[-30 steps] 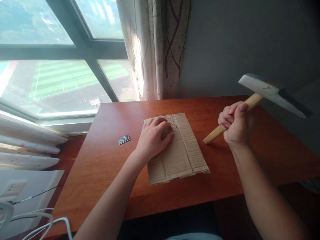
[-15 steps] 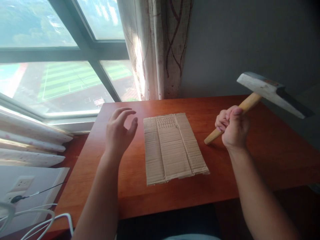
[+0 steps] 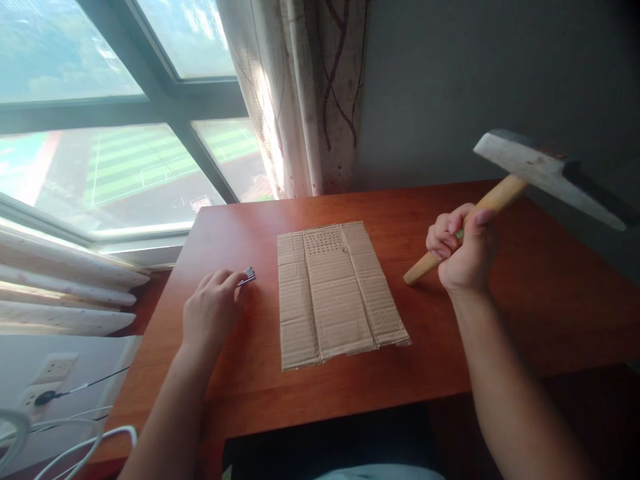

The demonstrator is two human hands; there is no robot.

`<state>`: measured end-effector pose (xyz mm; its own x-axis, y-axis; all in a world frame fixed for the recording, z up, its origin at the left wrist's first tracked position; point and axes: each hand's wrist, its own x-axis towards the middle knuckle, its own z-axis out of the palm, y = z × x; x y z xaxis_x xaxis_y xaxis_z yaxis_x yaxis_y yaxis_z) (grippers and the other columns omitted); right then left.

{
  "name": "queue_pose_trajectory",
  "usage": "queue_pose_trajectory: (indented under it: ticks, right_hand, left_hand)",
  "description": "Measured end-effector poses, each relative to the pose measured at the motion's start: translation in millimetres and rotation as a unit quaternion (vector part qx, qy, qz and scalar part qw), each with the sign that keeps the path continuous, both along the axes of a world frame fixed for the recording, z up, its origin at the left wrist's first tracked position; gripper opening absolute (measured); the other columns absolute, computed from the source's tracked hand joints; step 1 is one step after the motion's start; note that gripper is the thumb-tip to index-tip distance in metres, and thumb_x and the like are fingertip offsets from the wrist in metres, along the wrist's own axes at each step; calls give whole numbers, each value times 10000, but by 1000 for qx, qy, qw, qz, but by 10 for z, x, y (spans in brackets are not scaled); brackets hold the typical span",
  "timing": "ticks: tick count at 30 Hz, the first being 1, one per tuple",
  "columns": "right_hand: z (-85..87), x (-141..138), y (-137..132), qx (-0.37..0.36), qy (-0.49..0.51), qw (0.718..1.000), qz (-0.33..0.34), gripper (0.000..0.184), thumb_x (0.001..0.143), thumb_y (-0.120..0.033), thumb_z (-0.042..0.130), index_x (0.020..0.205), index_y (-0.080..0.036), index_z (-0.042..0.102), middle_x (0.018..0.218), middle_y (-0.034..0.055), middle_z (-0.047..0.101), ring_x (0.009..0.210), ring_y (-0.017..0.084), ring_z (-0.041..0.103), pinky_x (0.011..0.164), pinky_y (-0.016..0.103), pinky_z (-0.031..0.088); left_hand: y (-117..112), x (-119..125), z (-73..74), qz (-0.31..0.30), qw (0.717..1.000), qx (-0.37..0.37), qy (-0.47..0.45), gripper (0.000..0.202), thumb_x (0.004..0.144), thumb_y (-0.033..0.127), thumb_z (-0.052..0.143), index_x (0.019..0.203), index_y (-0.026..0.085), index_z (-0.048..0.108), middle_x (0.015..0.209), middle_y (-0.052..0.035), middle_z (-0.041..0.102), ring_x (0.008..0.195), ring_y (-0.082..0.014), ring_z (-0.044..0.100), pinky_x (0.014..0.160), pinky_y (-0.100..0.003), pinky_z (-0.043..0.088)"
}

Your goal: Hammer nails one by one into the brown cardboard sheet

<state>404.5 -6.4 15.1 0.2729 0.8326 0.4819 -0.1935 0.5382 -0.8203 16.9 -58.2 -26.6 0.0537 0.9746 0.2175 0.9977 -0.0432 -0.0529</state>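
My right hand (image 3: pixel 463 250) is wrapped around the wooden handle of a hammer (image 3: pixel 500 193). Its metal head is raised above the right side of the table, with the narrow end pointing right. At the left, my left hand (image 3: pixel 213 310) is low over the tabletop, its fingers closed on a small piece with dark and light parallel stripes (image 3: pixel 249 275). Fingers cover part of that piece, so its exact kind is unclear. Between the hands, a flat sheet of corrugated cardboard (image 3: pixel 340 300) lies with a grid of small holes near its far edge.
The reddish-brown wooden table (image 3: pixel 250 393) meets a window (image 3: pixel 140 167) on the left and a grey wall (image 3: pixel 430 93) at the back. A patterned curtain (image 3: pixel 300 100) hangs behind. White cables (image 3: pixel 115 433) and a wall socket (image 3: pixel 55 367) are at lower left.
My left hand has come down and slightly left, and its spread fingers have closed on the striped piece, which was out of sight before. My right hand still holds the hammer up.
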Motion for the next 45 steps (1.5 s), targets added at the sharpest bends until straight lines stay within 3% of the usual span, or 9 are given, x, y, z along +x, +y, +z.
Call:
queue_pose_trajectory:
  ticks: [13,18,21,24,29,33,38,45]
  right_hand:
    - [6,-39,11,-20,-13,1000,-11,554,845,-714,598,646,-230,415,504,-82,248,375,61,202,354,220,132]
    - [14,-30,9,-20,-12,1000,-17,548,847,-711,597,646,-233,419,497,-83,241,376,66,195,353,223,127]
    - [13,-22,13,-20,-6,1000,-13,523,862,-681,603,654,-233,430,497,-82,255,381,70,200,363,226,132]
    - [4,-12,22,-21,-5,1000,-13,514,863,-679,601,663,-234,441,497,-83,256,378,71,201,368,226,132]
    - [-11,-17,35,-13,8,1000,11,476,854,-685,602,732,-240,483,516,-89,277,379,72,208,364,230,131]
    - [-9,-52,48,-9,0,1000,4,495,851,-699,596,726,-234,484,525,-86,282,379,67,236,364,228,141]
    - [-9,-76,68,-12,-9,1000,-4,512,868,-698,577,702,-225,471,521,-83,293,373,60,243,360,223,138]
    - [-27,-64,75,-13,-6,1000,-11,515,869,-705,566,702,-229,462,518,-86,278,374,61,232,359,218,139]
  left_hand:
    - [30,67,15,-6,1000,-18,21,294,1000,328,420,962,258,703,1020,-79,713,958,-271,637,563,-322,364]
    - [44,16,55,0,997,-76,18,289,980,325,419,918,245,689,965,-82,714,836,-266,659,529,-313,317]
    - [58,-61,90,-5,994,-104,-44,205,921,342,507,852,247,676,887,-49,724,730,-227,657,538,-303,347]
    - [67,-56,191,-17,981,-65,-183,142,865,352,583,840,242,670,729,-6,688,618,-173,625,567,-285,421]
    - [133,341,556,-54,905,42,-419,138,805,338,697,860,212,680,707,11,690,608,-130,644,590,-242,502]
    - [319,830,752,-142,877,27,-458,114,818,300,690,853,192,697,711,-4,702,562,-105,622,523,-216,485]
    - [572,1226,705,-236,876,-5,-420,75,825,227,646,813,184,706,715,-5,722,578,-97,620,565,-214,499]
    - [633,1278,582,-240,880,-1,-410,62,810,203,651,821,189,711,673,17,702,566,-93,603,591,-219,501]
